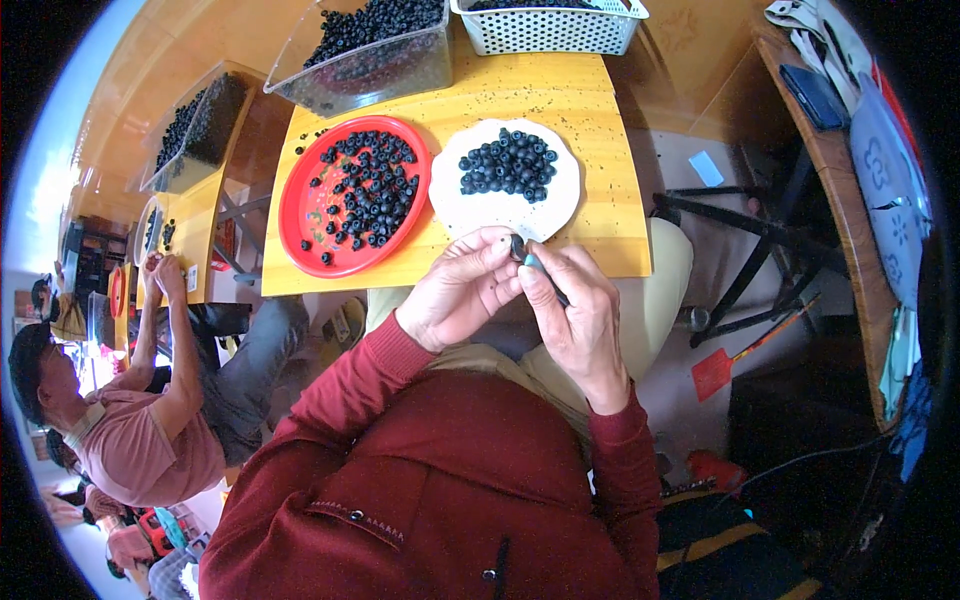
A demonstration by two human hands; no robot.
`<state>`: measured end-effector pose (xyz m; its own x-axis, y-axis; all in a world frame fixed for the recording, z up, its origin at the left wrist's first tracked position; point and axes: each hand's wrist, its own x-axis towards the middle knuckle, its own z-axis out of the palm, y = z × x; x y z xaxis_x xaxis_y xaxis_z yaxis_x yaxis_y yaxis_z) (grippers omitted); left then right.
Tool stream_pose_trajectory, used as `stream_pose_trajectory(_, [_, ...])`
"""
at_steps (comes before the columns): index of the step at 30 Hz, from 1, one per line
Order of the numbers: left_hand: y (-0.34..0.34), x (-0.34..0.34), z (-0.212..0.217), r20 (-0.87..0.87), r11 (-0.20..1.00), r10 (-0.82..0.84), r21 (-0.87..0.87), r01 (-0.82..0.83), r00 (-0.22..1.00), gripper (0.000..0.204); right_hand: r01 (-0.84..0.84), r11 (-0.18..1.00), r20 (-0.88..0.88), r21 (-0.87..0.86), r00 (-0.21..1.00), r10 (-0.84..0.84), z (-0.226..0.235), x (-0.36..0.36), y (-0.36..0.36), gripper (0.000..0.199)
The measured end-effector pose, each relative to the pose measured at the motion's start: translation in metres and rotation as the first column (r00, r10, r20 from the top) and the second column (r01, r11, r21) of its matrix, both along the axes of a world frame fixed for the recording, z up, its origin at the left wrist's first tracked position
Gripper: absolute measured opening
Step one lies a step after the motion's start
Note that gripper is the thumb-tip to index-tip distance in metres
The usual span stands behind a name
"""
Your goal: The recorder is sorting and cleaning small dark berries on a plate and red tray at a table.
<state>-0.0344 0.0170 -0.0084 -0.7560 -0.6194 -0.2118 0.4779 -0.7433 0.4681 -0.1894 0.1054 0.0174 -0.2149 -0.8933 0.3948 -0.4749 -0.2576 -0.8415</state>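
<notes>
My left hand [464, 282] pinches a small black round part [517, 246] between thumb and fingertips, just past the table's near edge. Closed beside it, my right hand [577, 322] grips a slim tool [533, 262] with a teal section, its tip at the part; most of the tool is hidden by the fingers. Straight ahead, a white scalloped plate [452, 205] bears a cluster of similar black parts [508, 165], several with a hole in the middle. To its left a red round tray [293, 225] holds more of them, scattered loosely.
A clear plastic bin [385, 80] and a white perforated basket [550, 33], both with black parts, stand at the back of the wooden table [590, 120]. Dark crumbs dot its top. At left, another person [150, 420] works at a neighbouring table. A red fly swatter [713, 374] lies right.
</notes>
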Motion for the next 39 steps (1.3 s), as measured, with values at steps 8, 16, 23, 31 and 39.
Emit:
stream_pose_trajectory(8, [0.002,0.001,0.000,-0.015,0.998,-0.005,-0.069,0.004,1.000,0.013,0.000,1.000,0.031,0.003,1.000,0.000,0.001,0.000,0.004,0.029])
stream_pose_trajectory(16, [0.005,0.000,0.003,-0.006,0.998,-0.011,-0.062,0.010,1.000,0.014,0.054,0.999,0.083,0.006,0.995,-0.054,-0.003,0.005,0.008,0.026])
stream_pose_trajectory(23, [0.017,0.010,0.018,-0.077,0.978,-0.071,-0.200,0.055,0.994,0.013,0.293,0.954,0.135,0.059,0.945,-0.298,-0.032,-0.027,0.011,0.028])
stream_pose_trajectory(31, [0.013,0.013,0.007,-0.071,0.993,-0.037,-0.113,0.029,0.997,0.015,0.114,0.993,0.195,0.041,0.973,-0.120,-0.014,-0.006,0.014,0.033])
stream_pose_trajectory(39, [0.013,0.021,0.003,0.029,0.996,-0.007,-0.086,0.010,1.000,0.017,0.044,0.998,0.222,0.043,0.974,-0.053,-0.010,0.005,0.014,0.032])
